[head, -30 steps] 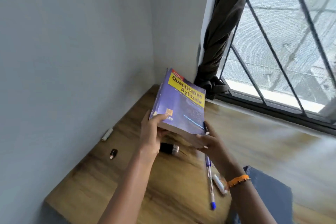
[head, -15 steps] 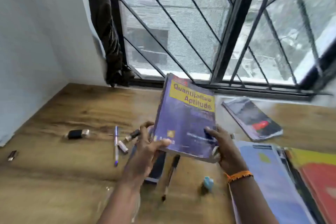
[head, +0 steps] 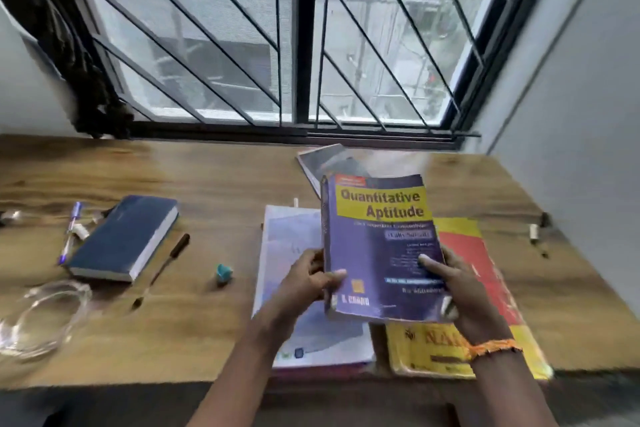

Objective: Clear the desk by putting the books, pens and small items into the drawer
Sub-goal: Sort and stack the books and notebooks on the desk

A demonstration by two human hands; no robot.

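Note:
Both hands hold a thick purple book titled "Quantitative Aptitude" (head: 377, 246) above the wooden desk (head: 214, 177). My left hand (head: 311, 279) grips its lower left edge; my right hand (head: 450, 284), with an orange wrist band, grips its lower right edge. Under it lie a pale blue book (head: 294, 239) and a yellow-and-red book (head: 485, 260). A grey book (head: 322, 159) sits behind. On the left lie a dark blue book (head: 124, 236), a black pen (head: 162, 263), a blue pen (head: 71, 229) and a small teal item (head: 223, 272). No drawer is in view.
A clear coiled cable (head: 41, 315) lies at the front left. A small white item (head: 533, 230) rests near the desk's right edge by the grey wall (head: 581, 114). A barred window (head: 301, 38) and a dark curtain (head: 69, 45) stand behind the desk.
My view has swung from the left corner to the right side of the desk. Both hands carried the purple book to the right, over the pale blue and yellow-and-red books.

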